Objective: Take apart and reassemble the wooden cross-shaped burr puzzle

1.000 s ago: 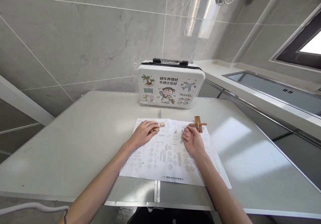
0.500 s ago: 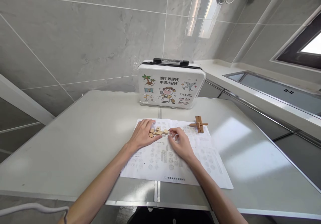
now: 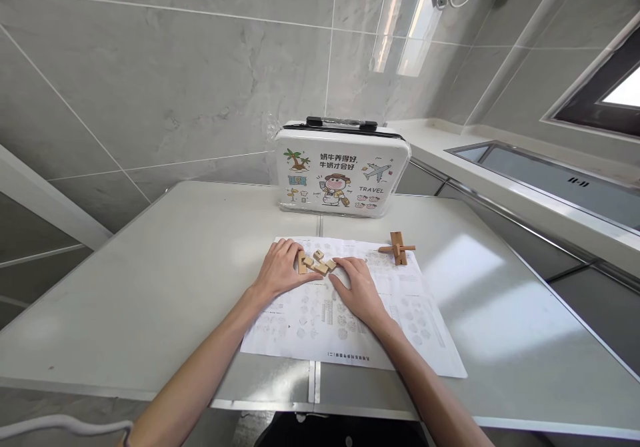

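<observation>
Several small pale wooden puzzle pieces lie in a loose cluster on a printed paper sheet. My left hand rests at the cluster's left side, thumb and fingers spread apart. Its fingers touch an upright-looking wooden piece, and its thumb lies along the near side of the pieces. From the right, my right hand reaches in with thumb and fingers apart, the fingertips against a piece at the cluster's right end. Neither hand is closed round a piece.
A brown wooden plane-shaped assembly sits on the sheet's far right corner. Behind the sheet stands a white cartoon-printed case in clear plastic, near the tiled wall. A counter with a sink runs along the right.
The pieces between my hands have shifted and turned, now sitting closer together. My right hand has moved slightly left, its fingers straighter and touching the end piece.
</observation>
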Demonstrator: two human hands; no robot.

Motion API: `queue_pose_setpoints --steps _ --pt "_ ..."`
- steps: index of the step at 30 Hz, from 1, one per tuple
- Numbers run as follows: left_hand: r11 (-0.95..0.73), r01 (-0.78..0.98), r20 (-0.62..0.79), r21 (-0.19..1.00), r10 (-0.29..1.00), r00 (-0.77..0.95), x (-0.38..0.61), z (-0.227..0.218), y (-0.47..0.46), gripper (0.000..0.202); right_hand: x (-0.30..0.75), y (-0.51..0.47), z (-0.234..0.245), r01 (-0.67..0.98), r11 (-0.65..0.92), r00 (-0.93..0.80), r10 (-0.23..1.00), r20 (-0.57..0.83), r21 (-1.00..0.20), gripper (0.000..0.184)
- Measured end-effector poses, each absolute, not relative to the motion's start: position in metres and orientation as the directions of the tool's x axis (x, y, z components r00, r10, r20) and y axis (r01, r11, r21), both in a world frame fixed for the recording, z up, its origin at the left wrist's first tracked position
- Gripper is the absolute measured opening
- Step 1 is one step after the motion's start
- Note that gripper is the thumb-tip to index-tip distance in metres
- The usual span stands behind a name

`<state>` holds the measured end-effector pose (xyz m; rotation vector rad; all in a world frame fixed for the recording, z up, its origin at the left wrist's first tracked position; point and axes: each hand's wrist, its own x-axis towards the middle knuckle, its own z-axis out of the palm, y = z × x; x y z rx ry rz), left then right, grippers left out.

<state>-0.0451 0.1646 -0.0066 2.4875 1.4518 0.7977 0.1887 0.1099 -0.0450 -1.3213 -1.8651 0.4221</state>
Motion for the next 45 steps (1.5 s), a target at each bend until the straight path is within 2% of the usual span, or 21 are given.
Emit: queue_pose_setpoints --steps 2,7,11,16,19,24,31,36,40,45 --pt "-0.516 0.718 0.326 0.467 0.856 0.402 -0.043 -0.006 0.164 0.073 0.189 0.110 -0.045 0.640 0.385 -0.119 0.905 0.409 -0.665 0.029" --pt "-0.364 0.633 0.168 0.683 0.922 0.349 -0.042 -0.005 0.163 0.077 0.189 0.110 -0.044 0.651 0.344 -0.071 0.915 0.398 -0.677 0.022" --pt "-0.337 0.529 0.151 0.779 0.919 0.364 -0.041 -0.004 0.163 0.078 0.189 0.111 -0.044 0.659 0.338 -0.054 0.913 0.405 -0.672 0.019" --pt "-0.324 0.492 0.132 0.808 0.913 0.385 -0.040 -0.004 0.163 0.078 0.188 0.112 -0.046 0.671 0.332 -0.046 0.911 0.410 -0.663 0.026" --pt "-0.312 0.477 0.132 0.822 0.918 0.373 -0.040 -0.004 0.163 0.078 0.188 0.113 -0.046 0.678 0.324 -0.034 0.910 0.412 -0.660 0.022" --pt "-0.264 0.453 0.094 0.852 0.927 0.363 -0.039 -0.001 0.159 0.073 0.188 0.112 -0.042 0.640 0.308 0.022 0.909 0.417 -0.704 0.023" --pt "-0.221 0.371 0.068 0.902 0.922 0.382 -0.036 0.000 0.157 0.078 0.184 0.109 -0.026 0.410 0.312 0.069 0.926 0.370 -0.857 0.025" --pt "-0.191 0.340 0.044 0.921 0.917 0.397 -0.031 0.003 0.152 0.079 0.184 0.107 -0.018 0.190 0.251 -0.038 0.968 0.248 -0.949 0.032" --pt "-0.168 0.343 0.011 0.924 0.909 0.416 -0.026 0.008 0.145 0.081 0.184 0.106 -0.015 0.166 0.237 -0.091 0.970 0.225 -0.957 0.034" --pt "-0.226 0.381 0.040 0.896 0.897 0.439 -0.023 0.010 0.140 0.080 0.184 0.106 -0.015 0.171 0.224 -0.070 0.974 0.215 -0.960 0.035"
